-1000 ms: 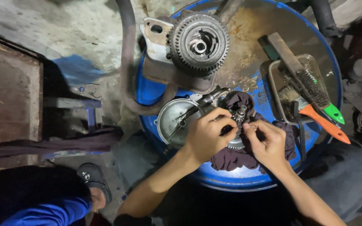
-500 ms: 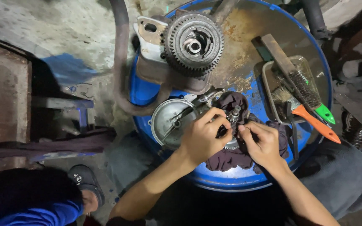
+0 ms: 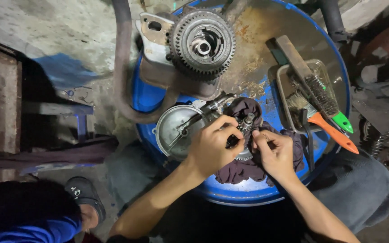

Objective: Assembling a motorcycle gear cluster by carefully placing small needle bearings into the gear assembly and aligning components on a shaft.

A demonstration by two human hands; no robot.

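Hands, two of them, met over one small metal gear assembly (image 3: 245, 130) in the head view, near the front of a blue drum top (image 3: 257, 191). The left hand (image 3: 212, 146) was curled around the assembly's near side, fingers closed against it; the right hand (image 3: 273, 150) pinched at its other side with fingertips drawn together, though exactly what they nipped was too small to tell. The assembly rested on one dark rag (image 3: 244, 168) spread beneath both hands. Just left of it lay one round silver cover plate (image 3: 174, 130), touching the left hand's knuckles. Farther back on the drum sat one large toothed gear hub (image 3: 202, 44) on a metal casing. To the right stood one clear tray (image 3: 287, 105) holding three tools: a wire brush with a green handle end (image 3: 325, 96), a brush with an orange handle (image 3: 334, 132) and one dark slim tool (image 3: 305, 130). One dark hose (image 3: 122, 67) curved along the drum's left side. At the lower left, one shoe (image 3: 84, 195) of another person showed on the floor.
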